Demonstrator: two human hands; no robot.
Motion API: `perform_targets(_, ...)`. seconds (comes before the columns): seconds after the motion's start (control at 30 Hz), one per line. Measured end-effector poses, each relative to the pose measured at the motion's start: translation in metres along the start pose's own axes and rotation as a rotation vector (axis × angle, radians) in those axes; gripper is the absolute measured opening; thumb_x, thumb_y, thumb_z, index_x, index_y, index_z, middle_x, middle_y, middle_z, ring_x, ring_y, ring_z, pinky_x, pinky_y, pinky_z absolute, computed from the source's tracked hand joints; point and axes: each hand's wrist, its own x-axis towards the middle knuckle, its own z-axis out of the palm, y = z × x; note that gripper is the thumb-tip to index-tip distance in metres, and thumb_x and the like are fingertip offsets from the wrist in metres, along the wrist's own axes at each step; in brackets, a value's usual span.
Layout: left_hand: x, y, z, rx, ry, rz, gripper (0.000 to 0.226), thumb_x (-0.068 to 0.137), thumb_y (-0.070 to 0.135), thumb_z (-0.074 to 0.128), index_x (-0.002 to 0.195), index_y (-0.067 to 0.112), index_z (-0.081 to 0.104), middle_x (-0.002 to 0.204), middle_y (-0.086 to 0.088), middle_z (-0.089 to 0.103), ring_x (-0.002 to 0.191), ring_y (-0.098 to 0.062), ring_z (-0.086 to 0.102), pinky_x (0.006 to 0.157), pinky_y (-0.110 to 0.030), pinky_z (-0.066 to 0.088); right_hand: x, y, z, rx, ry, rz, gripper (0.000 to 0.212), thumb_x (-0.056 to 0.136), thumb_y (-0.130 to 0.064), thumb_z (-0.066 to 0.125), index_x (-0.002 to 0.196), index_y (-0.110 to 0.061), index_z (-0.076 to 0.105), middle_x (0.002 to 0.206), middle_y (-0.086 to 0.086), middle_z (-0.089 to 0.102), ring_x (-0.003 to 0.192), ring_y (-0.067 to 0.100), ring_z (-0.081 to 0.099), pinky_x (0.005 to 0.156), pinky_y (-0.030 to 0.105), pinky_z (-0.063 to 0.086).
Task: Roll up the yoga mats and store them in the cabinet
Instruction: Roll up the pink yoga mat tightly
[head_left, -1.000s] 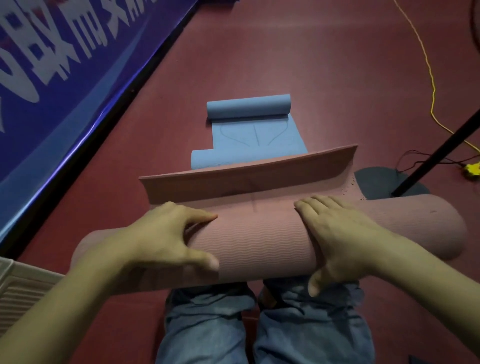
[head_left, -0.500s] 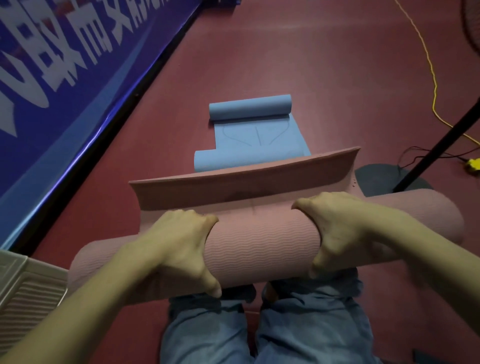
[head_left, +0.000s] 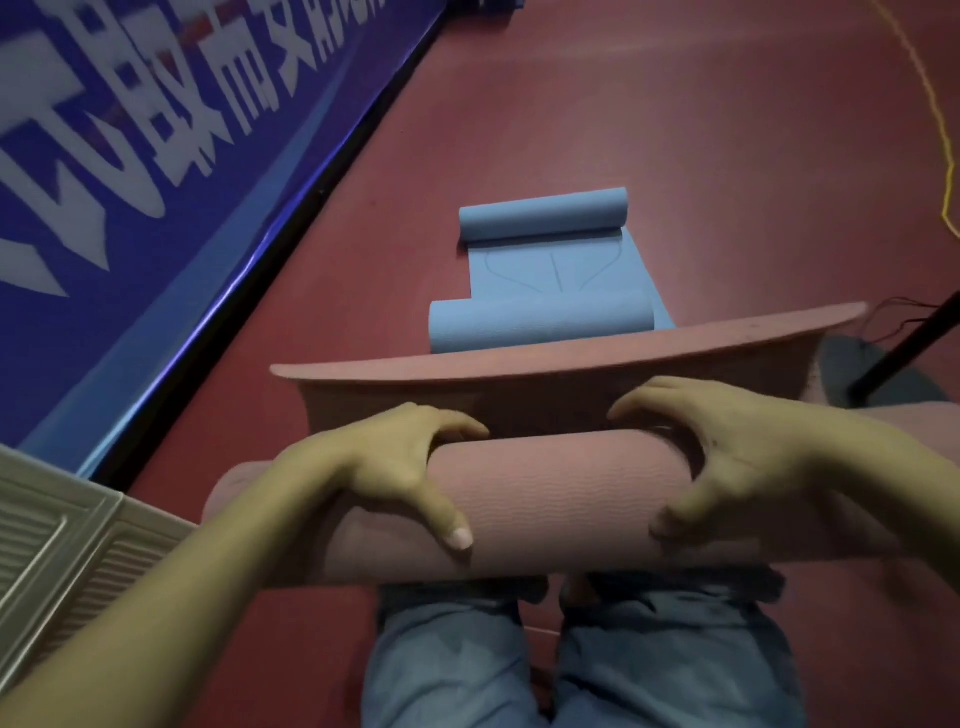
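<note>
Both the left hand (head_left: 395, 467) and right hand (head_left: 727, 462) grip the pink mat (head_left: 566, 499), nearly fully rolled over the knees with 1 short flap left, while the blue mat (head_left: 550, 280) beyond lies half-unrolled, nothing stored yet

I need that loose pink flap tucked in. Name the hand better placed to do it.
Probably the right hand: its fingers already reach over the pink roll to just under the raised flap. The left hand sits slightly lower on the roll.
</note>
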Motion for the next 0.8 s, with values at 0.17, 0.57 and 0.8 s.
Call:
perform_targets(0.17,0.006,-0.019,-0.017,-0.229,0.310,0.077,0.062,0.063,0.063,0.086,0.116,0.036,0.074,0.122,0.023,0.070,0.117,0.004,0.062,0.110,-0.035,0.047,0.001,0.008,0.007,-0.142,0.204,0.029,0.089,0.074,-0.066,0.043,0.155,-0.029,0.037,0.152,-0.009,0.047,0.136,0.009,0.042,0.113,0.027,0.034)
perform_targets(0.57,-0.008,0.042,0.004,0.410,0.122,-0.171,0.157,0.035,0.087,0.079,0.160,0.020,0.014,0.158,0.005,0.034,0.140,-0.020,0.039,0.118,-0.036,0.034,0.022,0.014,0.015,-0.354,0.150,0.111,0.146,0.044,-0.091,0.070,0.160,-0.026,0.010,0.159,-0.008,0.028,0.145,0.016,0.029,0.120,0.037,0.022)
perform_targets(0.8,-0.013,0.046,0.004,0.472,0.258,-0.127,0.110,0.031,0.089,0.072,0.124,0.035,0.051,0.112,0.015,0.066,0.098,-0.012,0.064,0.083,-0.032,0.050,0.015,0.007,0.009,-0.333,0.153,0.103,0.110,0.040,-0.085,0.071,0.135,-0.036,0.046,0.123,-0.015,0.061,0.107,0.014,0.060,0.088,0.031,0.048)
